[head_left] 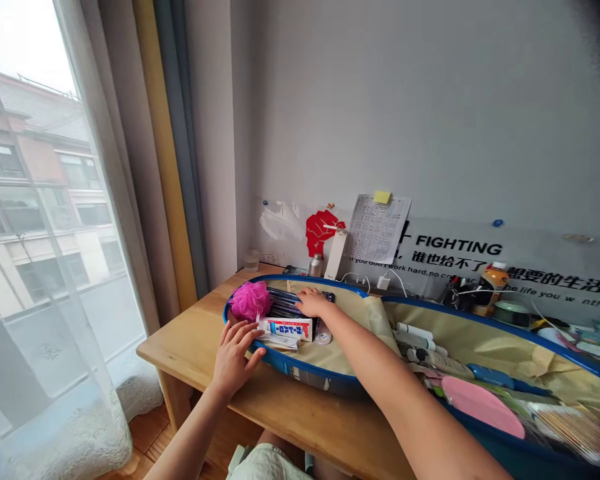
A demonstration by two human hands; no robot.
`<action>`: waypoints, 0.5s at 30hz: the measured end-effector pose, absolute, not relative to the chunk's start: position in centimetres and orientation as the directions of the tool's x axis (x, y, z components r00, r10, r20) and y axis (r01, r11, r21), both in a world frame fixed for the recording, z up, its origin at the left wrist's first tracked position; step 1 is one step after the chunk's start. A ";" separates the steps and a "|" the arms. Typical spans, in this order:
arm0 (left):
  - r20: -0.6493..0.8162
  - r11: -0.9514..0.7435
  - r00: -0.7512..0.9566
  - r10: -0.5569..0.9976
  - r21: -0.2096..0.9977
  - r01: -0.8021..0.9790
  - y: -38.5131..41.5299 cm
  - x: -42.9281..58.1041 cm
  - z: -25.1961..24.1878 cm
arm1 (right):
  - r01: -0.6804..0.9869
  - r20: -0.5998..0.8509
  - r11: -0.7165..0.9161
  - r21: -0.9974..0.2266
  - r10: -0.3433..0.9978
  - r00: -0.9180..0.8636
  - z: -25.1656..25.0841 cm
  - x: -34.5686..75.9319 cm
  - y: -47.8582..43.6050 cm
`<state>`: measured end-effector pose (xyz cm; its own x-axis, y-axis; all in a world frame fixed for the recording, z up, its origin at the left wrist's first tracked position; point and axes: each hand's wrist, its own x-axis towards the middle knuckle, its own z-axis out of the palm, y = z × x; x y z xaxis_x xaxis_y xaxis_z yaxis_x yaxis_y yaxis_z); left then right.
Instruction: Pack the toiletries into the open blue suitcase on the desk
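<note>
A long blue-rimmed case [300,365] with a tan lining lies open on the wooden desk [200,333]. My left hand [234,357] rests open on its near rim, fingers spread beside a white toothpaste box [286,328]. My right hand [313,303] reaches into the case's left end with fingers flat on dark packets [283,303], next to a pink mesh sponge [250,299]. Neither hand grips anything that I can see.
The case's right part holds white tubes [420,337], a blue pen [495,377], a pink disc [480,405] and sticks. Bottles, cables and a green-lidded jar [511,312] stand along the wall. A window with sheer curtain [55,267] is at the left.
</note>
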<state>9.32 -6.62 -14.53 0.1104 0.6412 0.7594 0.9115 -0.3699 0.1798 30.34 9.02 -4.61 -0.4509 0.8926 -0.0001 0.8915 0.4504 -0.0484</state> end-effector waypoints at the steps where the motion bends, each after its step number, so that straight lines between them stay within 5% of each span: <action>1: 0.758 -0.369 0.113 0.642 0.177 0.912 -6.6 9.3 -14.6 | 0.892 0.006 0.449 -0.055 0.893 -0.449 -4.5 30.3 9.0; 8: 0.764 -0.369 0.121 0.634 0.161 0.915 -6.5 9.0 -14.9 | 0.871 0.048 0.473 -0.133 0.881 -0.471 -1.2 33.6 9.1; 15: 0.784 -0.384 0.105 0.612 0.177 0.906 -6.2 8.8 -15.4 | 0.895 -0.003 0.400 -0.198 0.913 -0.409 3.7 47.9 5.9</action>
